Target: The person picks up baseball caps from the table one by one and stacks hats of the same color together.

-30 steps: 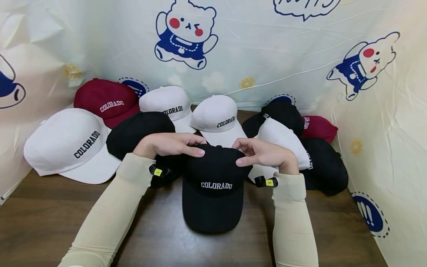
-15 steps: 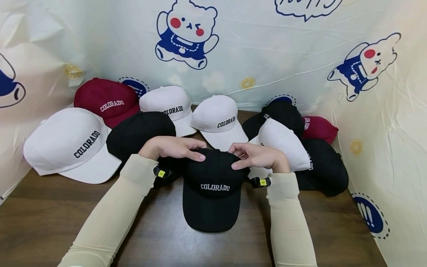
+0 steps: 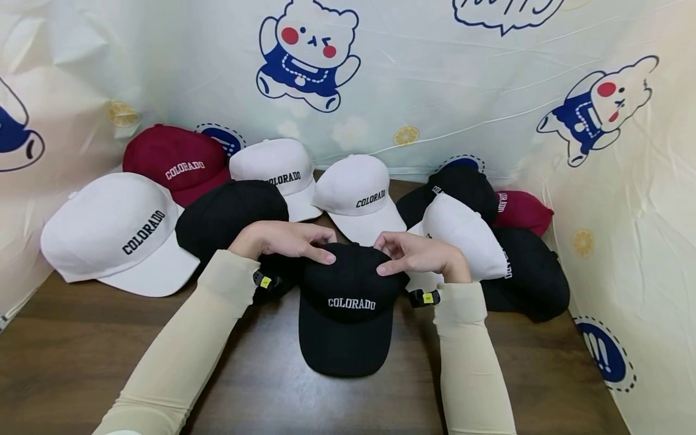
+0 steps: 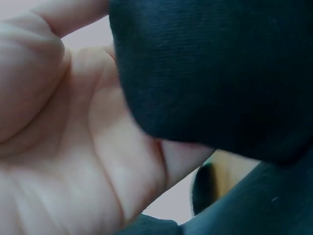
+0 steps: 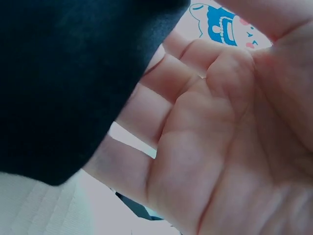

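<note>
A black baseball cap [image 3: 348,338] with white COLORADO lettering faces me at the middle of the table, its brim toward the front. My left hand [image 3: 285,240] grips the back left of its crown, thumb on top and fingers behind. On the other side my right hand [image 3: 421,254] holds the back right the same way. In the left wrist view the black cloth [image 4: 205,73] lies across the fingers, hiding their tips. The right wrist view shows the cap's edge [image 5: 73,88] over the curled fingers.
Behind stand white caps [image 3: 116,223] [image 3: 356,187], a dark red cap [image 3: 168,157] and black caps [image 3: 234,208] [image 3: 535,278]. A white cap [image 3: 462,232] leans close to my right hand. A printed cloth backdrop [image 3: 413,72] encloses the wooden table [image 3: 81,344].
Over the past second both hands shifted slightly down, and the right hand moved a little left toward the other. The cap's crown has narrowed slightly between them.
</note>
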The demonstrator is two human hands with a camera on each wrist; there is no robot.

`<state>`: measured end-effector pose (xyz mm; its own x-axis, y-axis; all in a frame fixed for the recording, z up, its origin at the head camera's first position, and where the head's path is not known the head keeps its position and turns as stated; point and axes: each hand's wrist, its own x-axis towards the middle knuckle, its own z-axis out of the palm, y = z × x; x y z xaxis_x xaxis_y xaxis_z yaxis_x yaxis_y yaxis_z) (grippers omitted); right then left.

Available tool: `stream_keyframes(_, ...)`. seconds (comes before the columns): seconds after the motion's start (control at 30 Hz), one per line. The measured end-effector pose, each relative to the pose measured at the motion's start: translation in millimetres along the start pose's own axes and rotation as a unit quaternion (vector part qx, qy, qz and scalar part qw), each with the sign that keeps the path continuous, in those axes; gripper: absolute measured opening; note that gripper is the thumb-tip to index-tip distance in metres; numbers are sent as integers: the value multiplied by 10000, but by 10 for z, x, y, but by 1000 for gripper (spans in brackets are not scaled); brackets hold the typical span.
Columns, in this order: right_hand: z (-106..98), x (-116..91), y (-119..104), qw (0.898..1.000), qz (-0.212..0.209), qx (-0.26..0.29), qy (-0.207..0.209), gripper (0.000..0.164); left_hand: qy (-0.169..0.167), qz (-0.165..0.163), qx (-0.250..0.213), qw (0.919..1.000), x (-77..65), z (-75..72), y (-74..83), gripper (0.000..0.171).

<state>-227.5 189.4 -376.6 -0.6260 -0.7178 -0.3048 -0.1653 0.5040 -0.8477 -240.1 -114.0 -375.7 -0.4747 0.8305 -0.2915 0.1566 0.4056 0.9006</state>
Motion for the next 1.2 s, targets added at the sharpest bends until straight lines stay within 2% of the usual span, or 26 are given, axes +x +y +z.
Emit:
stream_keyframes(0.2, -32, -58, -71, 9994, -255, -219, 20, 38, 578, 53, 722, 9957, -169, -58, 174, 31)
stream_keyframes(0.27, -45, -90, -105, 9989, -346, -329, 37, 42, 865, 125, 933, 9918, -267, -90, 252, 33)
stream_keyframes(0.37, -55, -132, -164, 9981, -507, -299, 152, 48, 1430, 327, 1317, 9804, -460, -157, 361, 35)
stream_keyframes(0.43, -57, -147, -201, 9967, -719, -224, 308, 50, 1843, 391, 1515, 9703, -617, -210, 415, 35)
stream_keyframes(0.5, -53, -158, -244, 9935, -981, -167, 544, 51, 2293, 356, 1786, 9562, -786, -273, 440, 36)
stream_keyframes(0.7, 8, -186, -469, 9766, -1559, -565, 1368, 54, 3602, -328, 2171, 9067, -1303, -460, 351, 43)
stream_keyframes(0.8, 71, -172, -588, 9676, -1770, -841, 1593, 58, 3955, -653, 2139, 8908, -1513, -536, 260, 51)
stream_keyframes(0.83, 92, -159, -616, 9643, -1865, -911, 1641, 60, 3995, -765, 2116, 8887, -1574, -553, 230, 53)
stream_keyframes(0.9, 135, -126, -665, 9589, -2005, -1028, 1724, 62, 3951, -1007, 2012, 8907, -1675, -579, 173, 59)
stream_keyframes(1.0, 194, -72, -706, 9512, -2063, -1269, 1912, 64, 3641, -1421, 1774, 9032, -1772, -597, 99, 69)
stream_keyframes(1.1, 241, -27, -721, 9448, -1935, -1607, 2098, 67, 3230, -1780, 1560, 9163, -1813, -610, 33, 77)
stream_keyframes(1.2, 279, 13, -722, 9393, -1829, -1857, 2233, 70, 2962, -2036, 1424, 9222, -1831, -626, -28, 77)
